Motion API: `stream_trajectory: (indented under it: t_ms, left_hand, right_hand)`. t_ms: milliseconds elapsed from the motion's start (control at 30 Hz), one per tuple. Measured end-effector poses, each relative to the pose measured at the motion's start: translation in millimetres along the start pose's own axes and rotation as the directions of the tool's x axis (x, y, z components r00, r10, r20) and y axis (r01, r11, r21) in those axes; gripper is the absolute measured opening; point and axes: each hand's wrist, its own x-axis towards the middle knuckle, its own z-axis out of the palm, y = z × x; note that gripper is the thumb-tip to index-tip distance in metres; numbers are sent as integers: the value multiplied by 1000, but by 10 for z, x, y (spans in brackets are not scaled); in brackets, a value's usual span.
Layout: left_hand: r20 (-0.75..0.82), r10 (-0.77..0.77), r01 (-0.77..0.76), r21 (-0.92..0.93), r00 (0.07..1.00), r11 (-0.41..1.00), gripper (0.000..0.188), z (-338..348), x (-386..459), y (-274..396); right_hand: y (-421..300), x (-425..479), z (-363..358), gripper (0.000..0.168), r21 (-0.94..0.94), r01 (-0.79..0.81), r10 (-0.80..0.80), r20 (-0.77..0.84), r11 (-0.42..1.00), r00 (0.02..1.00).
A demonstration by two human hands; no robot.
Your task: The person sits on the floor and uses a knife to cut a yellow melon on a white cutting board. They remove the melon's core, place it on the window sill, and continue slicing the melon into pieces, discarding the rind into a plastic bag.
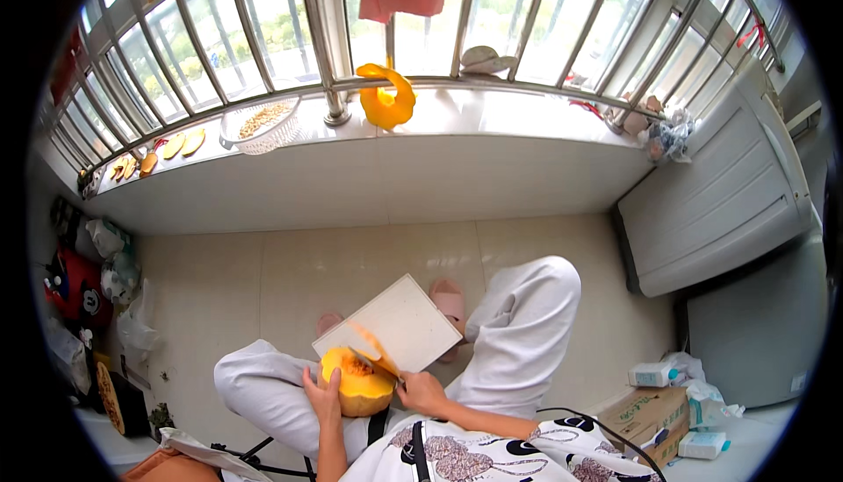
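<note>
A cut orange pumpkin (359, 393), its hollow with stringy pulp facing up, rests at my lap. My left hand (325, 393) grips its left side. In my right hand (421, 392) is the handle of a knife (372, 362), whose blade lies over the pumpkin's cut top. A thin orange strip (374, 340) rises beside the blade, over a white rectangular board (395, 324) between my feet. Whether the strip is still attached to the pumpkin is unclear. On the window ledge stands a curled, ring-like piece of pumpkin (387, 103).
The tiled ledge (461, 113) also bears a white basket (260, 133) and flat yellow slices (192, 142), behind metal bars. Bags and a dark-rinded cut pumpkin (112, 400) sit at left. At right are grey appliances (744, 324) and a cardboard box (642, 416) with white bottles.
</note>
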Motion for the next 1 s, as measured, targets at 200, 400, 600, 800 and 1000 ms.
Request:
stream_trajectory:
  t_ms: [200, 400, 600, 800, 1000]
  left_hand:
    - [229, -88, 127, -161, 969, 979, 65, 8, -28, 391]
    - [356, -219, 345, -344, 908, 873, 49, 155, 2, 321]
    - [601, -320, 602, -353, 732, 716, 48, 529, 140, 609]
    - [4, 580, -517, 458, 814, 723, 51, 676, -518, 979]
    - [117, 628, -569, 572, 769, 590, 52, 599, -651, 914]
  right_hand:
    - [-12, 127, -14, 25, -87, 71, -70, 18, 994, 997]
    - [-107, 87, -222, 22, -191, -37, 41, 15, 981, 999]
    - [-328, 279, -660, 20, -365, -81, 88, 2, 927, 996]
    - [-710, 208, -610, 16, -348, -30, 44, 32, 937, 999]
    - [-527, -20, -373, 37, -328, -12, 6, -19, 945, 1000]
